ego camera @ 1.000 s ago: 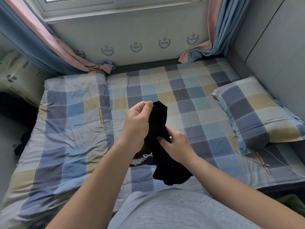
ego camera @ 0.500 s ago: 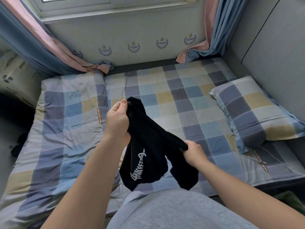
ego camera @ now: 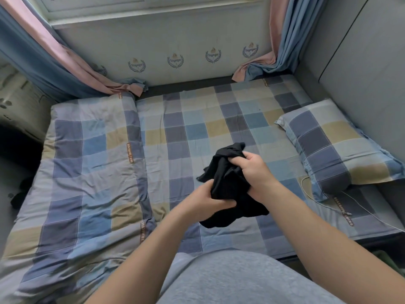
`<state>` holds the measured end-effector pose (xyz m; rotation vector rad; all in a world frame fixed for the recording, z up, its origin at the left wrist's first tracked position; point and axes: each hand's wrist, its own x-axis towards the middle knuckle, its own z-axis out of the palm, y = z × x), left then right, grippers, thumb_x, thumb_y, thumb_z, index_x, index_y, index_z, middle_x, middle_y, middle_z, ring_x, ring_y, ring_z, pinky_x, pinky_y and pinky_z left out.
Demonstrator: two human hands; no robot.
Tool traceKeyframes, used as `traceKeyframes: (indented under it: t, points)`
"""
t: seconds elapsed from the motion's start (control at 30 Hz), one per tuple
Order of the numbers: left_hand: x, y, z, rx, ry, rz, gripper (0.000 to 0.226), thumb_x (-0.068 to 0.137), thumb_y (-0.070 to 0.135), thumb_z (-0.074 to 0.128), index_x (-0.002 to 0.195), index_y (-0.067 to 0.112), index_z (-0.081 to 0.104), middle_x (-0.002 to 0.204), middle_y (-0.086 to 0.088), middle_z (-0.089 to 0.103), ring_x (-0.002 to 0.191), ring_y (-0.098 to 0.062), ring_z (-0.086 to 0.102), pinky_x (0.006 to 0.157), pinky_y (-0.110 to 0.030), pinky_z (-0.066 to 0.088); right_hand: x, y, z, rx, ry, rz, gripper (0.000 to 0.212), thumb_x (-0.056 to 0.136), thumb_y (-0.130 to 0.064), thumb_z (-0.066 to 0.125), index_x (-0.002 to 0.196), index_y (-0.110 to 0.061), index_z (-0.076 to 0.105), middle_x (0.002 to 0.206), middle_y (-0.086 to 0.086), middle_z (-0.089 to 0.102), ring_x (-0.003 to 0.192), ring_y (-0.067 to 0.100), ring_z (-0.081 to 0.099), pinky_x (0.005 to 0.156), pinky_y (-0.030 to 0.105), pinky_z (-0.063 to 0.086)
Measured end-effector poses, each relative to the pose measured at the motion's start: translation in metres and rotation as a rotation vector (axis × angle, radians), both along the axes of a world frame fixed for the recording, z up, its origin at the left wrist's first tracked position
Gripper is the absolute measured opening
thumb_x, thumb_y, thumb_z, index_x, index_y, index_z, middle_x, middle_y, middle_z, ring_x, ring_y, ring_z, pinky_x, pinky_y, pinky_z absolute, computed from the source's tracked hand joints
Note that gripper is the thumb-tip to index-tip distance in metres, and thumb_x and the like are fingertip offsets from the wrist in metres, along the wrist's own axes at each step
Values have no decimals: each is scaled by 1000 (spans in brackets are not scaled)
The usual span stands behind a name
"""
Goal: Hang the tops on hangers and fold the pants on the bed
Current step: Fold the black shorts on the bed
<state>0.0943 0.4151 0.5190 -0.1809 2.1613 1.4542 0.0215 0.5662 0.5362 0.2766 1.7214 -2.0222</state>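
Black garment [ego camera: 230,183], bunched and crumpled, held up over the checked bed [ego camera: 197,132]

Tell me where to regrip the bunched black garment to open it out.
The black garment is balled between the left hand and the right hand. It is probably best to pinch the loose edge sticking out past the right hand's fingertips, coming from the far side. The rest hangs below and should fall open.

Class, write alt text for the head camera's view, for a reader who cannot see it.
A person's left hand and right hand grip a bunched black garment above a bed with a blue, grey and tan checked cover. A matching pillow lies at the right; pink and blue curtains hang behind.
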Motion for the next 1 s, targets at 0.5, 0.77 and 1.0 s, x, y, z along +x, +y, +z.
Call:
traceKeyframes:
  t: [0.5,0.77,1.0]
  points:
    - [-21,-18,37,446,57,692,22,99,35,60,103,15,70,93,-7,78,87,-25,76,68,-36,60,41,8,-15,223,81,646,56,87,-17,78,138,-22,55,128,-3,68,118,12,63,100,31,53]
    - [-19,-30,54,640,-16,711,63,82,63,62,121,14,65,113,-8,75,103,-25,73,78,-34,60,32,-3,-5,116,54,340,26,104,-17,53,124,-4,62,111,13,73,95,24,72,80,37,59]
    - [1,-23,23,310,64,366,78,72,71,65,136,28,53,133,7,63,123,-14,60,111,-42,44,19,-6,9,-53,-77,-62,24,104,-13,45,117,-6,65,94,14,72,73,24,70,58,34,54]
